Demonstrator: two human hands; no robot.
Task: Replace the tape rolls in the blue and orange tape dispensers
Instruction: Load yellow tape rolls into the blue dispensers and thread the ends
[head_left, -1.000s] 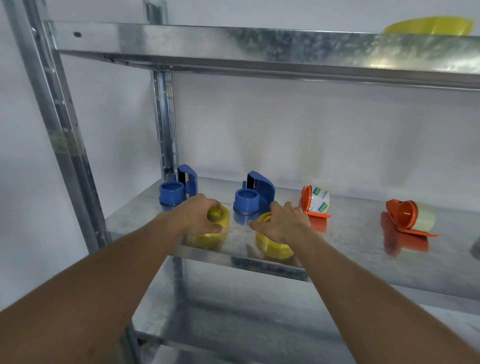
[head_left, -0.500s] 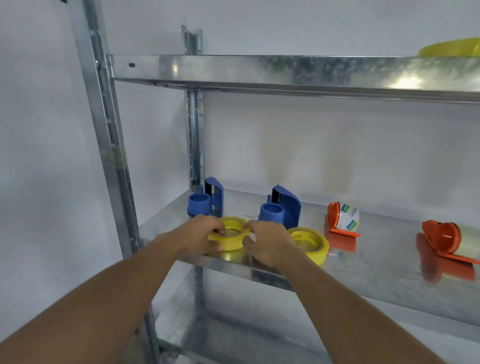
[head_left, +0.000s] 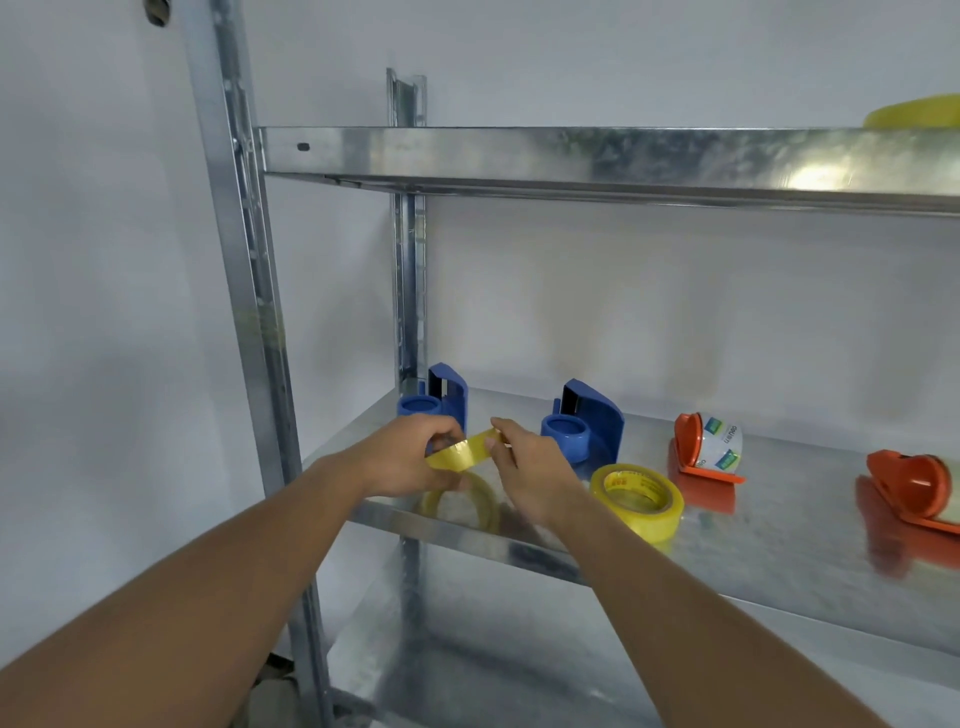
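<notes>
My left hand grips a yellow tape roll lifted just above the shelf's front edge. My right hand pinches the roll's right side at its rim. A second yellow tape roll lies flat on the shelf to the right of my hands. Two blue dispensers with bare spools stand behind: one at the far left, one further right. Two orange dispensers follow: one carries a clear roll with printed labels, the other sits at the right edge of view.
The metal shelf has uprights at the left and another shelf board close overhead. A yellow object lies on the upper board at the right. A lower shelf sits beneath.
Both hands lifted one yellow roll off the shelf and tilted it. The right hand left the second roll lying on the shelf. The camera view shifted left and up.
</notes>
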